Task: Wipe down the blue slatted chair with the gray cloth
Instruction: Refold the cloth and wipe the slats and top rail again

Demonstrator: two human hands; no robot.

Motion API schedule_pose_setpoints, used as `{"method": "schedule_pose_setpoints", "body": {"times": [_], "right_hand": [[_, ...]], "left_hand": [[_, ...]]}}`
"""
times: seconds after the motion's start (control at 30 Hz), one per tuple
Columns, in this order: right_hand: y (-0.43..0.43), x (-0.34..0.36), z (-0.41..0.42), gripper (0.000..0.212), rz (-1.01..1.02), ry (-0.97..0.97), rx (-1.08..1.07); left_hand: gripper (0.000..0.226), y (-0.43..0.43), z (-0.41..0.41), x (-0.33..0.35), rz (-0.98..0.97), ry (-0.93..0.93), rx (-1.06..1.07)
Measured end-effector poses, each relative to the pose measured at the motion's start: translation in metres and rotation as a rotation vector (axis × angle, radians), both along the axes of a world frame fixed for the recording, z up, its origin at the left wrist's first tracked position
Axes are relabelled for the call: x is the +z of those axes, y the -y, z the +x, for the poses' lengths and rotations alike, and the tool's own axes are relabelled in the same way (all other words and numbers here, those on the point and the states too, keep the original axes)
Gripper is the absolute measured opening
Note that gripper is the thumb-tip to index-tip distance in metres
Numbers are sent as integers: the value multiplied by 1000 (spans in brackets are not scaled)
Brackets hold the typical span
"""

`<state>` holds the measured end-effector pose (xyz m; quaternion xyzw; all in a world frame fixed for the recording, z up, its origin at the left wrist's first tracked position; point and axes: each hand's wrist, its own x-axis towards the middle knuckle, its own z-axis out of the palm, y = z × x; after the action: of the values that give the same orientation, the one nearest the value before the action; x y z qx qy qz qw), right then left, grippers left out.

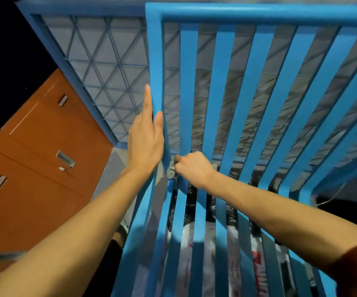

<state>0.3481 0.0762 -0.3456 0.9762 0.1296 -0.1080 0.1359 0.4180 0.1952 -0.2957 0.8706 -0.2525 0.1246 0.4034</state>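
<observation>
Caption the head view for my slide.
Left hand braces the blue slatted chair while right hand holds gray cloth against its corner.

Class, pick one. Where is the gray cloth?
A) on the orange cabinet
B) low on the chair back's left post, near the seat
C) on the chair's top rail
B: the right hand grips the gray cloth against the blue chair at its left post, just above the seat slats.
</observation>
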Motion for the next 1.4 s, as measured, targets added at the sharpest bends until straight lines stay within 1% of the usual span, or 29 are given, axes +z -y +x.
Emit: {"method": "schedule_pose_setpoints", "body": {"times": [0.1,0.17,0.23,0.3,0.37,0.43,0.5,0.57,0.6,0.7,0.77,0.9,0.97,1.03,1.2,1.3,1.4], "right_hand": [[-6,-30,-10,25,20,-87,-23],[-6,-46,-17,24,68,-121,-58],[-4,-51,-17,25,101,-124,-76],[5,-39,-15,25,145,-66,-97],[23,-9,-9,19,248,110,-140],[43,34,-3,13,351,346,-155],[60,86,2,16,453,583,-122],[73,140,9,25,487,781,-85],[80,162,15,30,471,856,-80],[99,202,30,32,433,950,-137],[106,200,31,34,441,968,-136],[103,159,16,21,466,923,-141],[102,145,11,24,434,872,-136],[102,149,10,29,402,844,-135],[112,177,15,24,472,981,-191],[111,164,10,18,476,972,-191],[106,137,1,15,495,915,-190]], "left_hand": [[59,0,1,0,14,-6,10],[59,-2,1,-1,25,-1,15],[59,-4,0,-2,32,8,24],[59,-3,-2,-1,40,16,30],[59,-2,-4,1,64,24,40],[59,-1,-4,3,85,29,60],[59,-1,-5,4,110,29,80],[59,0,-8,6,138,38,89],[59,0,-9,7,143,41,92],[59,1,-11,10,148,39,101],[59,1,-12,12,165,42,112],[60,1,-13,13,180,46,124],[60,2,-14,14,184,51,126],[60,2,-13,13,192,49,131],[60,2,-14,15,190,30,126],[60,3,-14,16,189,31,124],[60,3,-14,16,193,30,126]]}}
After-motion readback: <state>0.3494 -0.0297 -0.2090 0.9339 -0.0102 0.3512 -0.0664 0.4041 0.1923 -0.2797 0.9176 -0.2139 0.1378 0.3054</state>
